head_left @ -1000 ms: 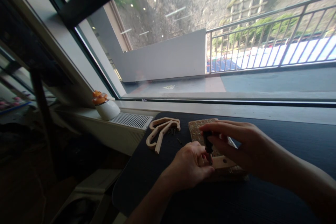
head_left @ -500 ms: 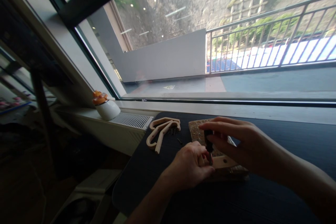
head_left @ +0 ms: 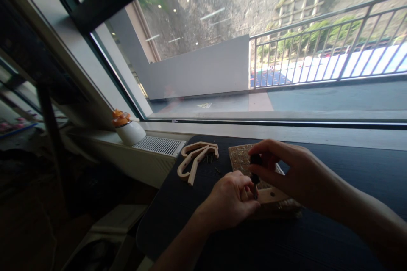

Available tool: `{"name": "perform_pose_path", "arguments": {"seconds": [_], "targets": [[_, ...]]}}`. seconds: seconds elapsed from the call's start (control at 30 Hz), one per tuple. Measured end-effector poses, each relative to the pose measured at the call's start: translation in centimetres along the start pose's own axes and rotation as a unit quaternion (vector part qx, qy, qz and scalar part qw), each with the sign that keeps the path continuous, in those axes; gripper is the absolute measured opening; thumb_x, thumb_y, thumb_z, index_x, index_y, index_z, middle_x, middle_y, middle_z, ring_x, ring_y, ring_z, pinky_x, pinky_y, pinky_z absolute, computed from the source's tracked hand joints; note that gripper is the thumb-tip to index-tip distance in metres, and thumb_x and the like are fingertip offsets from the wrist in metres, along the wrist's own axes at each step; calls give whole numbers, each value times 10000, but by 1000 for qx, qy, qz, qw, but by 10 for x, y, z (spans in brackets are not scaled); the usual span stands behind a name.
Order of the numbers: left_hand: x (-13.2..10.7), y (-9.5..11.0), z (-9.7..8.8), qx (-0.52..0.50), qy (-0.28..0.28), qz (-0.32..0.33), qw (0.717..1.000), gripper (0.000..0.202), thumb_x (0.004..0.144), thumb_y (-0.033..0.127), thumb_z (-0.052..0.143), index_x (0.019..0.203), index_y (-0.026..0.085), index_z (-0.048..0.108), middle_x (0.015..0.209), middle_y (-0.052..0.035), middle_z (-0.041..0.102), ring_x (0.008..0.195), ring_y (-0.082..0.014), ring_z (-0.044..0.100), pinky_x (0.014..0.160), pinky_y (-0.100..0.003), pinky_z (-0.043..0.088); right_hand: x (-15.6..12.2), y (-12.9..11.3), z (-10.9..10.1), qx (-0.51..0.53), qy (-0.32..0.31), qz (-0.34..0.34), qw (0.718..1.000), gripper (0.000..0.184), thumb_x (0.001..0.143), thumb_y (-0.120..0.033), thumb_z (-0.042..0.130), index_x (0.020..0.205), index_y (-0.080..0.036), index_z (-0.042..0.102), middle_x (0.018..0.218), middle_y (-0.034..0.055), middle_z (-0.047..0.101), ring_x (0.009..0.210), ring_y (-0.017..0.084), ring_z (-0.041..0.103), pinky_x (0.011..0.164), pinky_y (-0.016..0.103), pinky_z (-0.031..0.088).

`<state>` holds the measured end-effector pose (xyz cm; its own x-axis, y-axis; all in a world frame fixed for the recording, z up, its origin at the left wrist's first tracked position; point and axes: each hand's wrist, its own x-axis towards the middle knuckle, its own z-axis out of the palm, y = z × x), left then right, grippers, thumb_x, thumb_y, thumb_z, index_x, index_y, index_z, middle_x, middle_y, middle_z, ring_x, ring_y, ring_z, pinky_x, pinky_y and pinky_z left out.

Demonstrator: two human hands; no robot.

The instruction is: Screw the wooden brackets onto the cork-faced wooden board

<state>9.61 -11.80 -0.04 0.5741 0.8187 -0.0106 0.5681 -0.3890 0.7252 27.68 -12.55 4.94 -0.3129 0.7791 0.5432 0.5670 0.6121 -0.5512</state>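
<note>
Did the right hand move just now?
Yes, slightly. On the right hand, the fingertips shifted rightward, farther from the left edge of the brown block.

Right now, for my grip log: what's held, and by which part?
Right hand: black-handled screwdriver, by its handle. Left hand: pale wooden piece, beside the screwdriver's tip.

The desk is dark, with a faint grain in its top, and it fills the lower middle and right of the frame, its near-left corner rounded. Just left of the frame's bottom centre line, pale wooden hooks lie close together near its left edge. Small dark screws sit right beside them, one lying a little apart. Right of centre rests a brown, rough-patterned slab, partly hidden.
</note>
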Motion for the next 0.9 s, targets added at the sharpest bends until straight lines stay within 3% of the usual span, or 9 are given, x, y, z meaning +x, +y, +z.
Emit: {"name": "perform_pose_path", "arguments": {"seconds": [0.1, 0.27, 0.47, 0.73, 0.9], "targets": [[1, 2, -2, 18, -3, -2, 1000, 189, 715, 296, 686, 850, 173, 638, 758, 5, 564, 772, -165, 538, 693, -257, 421, 0, 0, 1, -3, -4, 4, 1000, 186, 802, -286, 641, 972, -211, 657, 679, -8, 666, 552, 124, 599, 519, 224, 485], [5, 10, -18, 60, -59, 12, 996, 217, 667, 303, 724, 804, 169, 621, 730, 13, 570, 716, -158, 546, 660, -250, 418, -1, 1, 1, 11, -32, -17, 999, 232, 855, -268, 588, 1072, -248, 669, 989, 40, 709, 739, 151, 662, 641, 244, 523], [8, 7, -39, 22, -136, 37, 990, 496, 613, 307, 794, 1061, 201, 610, 964, 2, 611, 905, -182, 587, 776, -248, 440, -2, 2, -1, 8, -39, -22, 999, 207, 865, -255, 581, 1054, -248, 664, 1012, 39, 709, 857, 164, 665, 706, 233, 530], [2, -5, -37, -30, -126, 48, 990, 633, 621, 296, 804, 1207, 241, 570, 1115, -27, 622, 1030, -225, 584, 911, -328, 446, 1, 2, -1, 12, -53, -17, 998, 173, 876, -243, 567, 1029, -244, 646, 975, 29, 709, 821, 151, 661, 666, 217, 520], [5, -7, -31, 0, -106, 76, 991, 610, 610, 350, 815, 1166, 200, 612, 1194, -78, 584, 1087, -240, 555, 961, -334, 432, -1, 4, 1, 18, -52, -9, 998, 187, 878, -240, 574, 1050, -259, 645, 962, 8, 712, 809, 135, 664, 684, 204, 520]]}}
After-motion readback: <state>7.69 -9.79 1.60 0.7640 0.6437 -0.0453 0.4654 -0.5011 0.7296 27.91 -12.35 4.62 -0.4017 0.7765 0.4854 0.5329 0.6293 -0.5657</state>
